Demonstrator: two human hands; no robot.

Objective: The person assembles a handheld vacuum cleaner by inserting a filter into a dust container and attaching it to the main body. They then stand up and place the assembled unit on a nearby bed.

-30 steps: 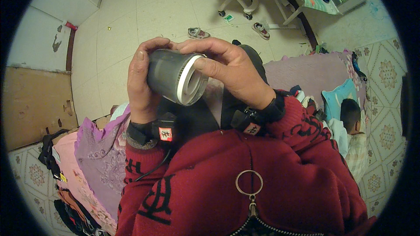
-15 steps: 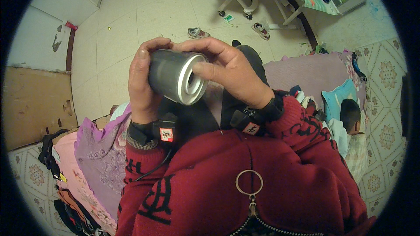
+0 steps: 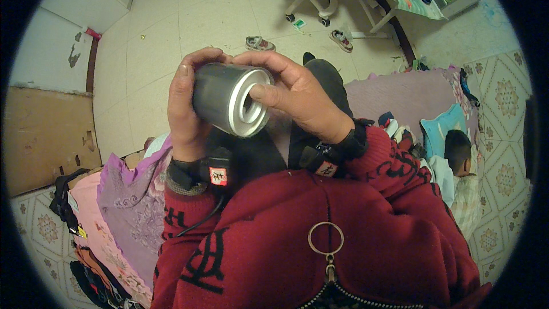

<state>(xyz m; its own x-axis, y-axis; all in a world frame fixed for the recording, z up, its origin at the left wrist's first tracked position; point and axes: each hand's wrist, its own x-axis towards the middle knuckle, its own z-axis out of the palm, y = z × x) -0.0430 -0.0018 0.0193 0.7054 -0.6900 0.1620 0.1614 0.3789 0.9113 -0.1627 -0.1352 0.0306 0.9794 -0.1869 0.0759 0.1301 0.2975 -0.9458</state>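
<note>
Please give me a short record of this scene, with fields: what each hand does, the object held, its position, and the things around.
left hand: left hand wraps the body of the metal can from the side
right hand: right hand holds the can's rim, thumb laid across its open end
object: grey metal can, round, with a pale end that has a hole in the middle
position: held on its side in front of the chest, open end turned to the camera
wrists: black bands with small tags
clothing: red jacket with zipper ring
around: tiled floor, two small shoes, purple cloth
</note>
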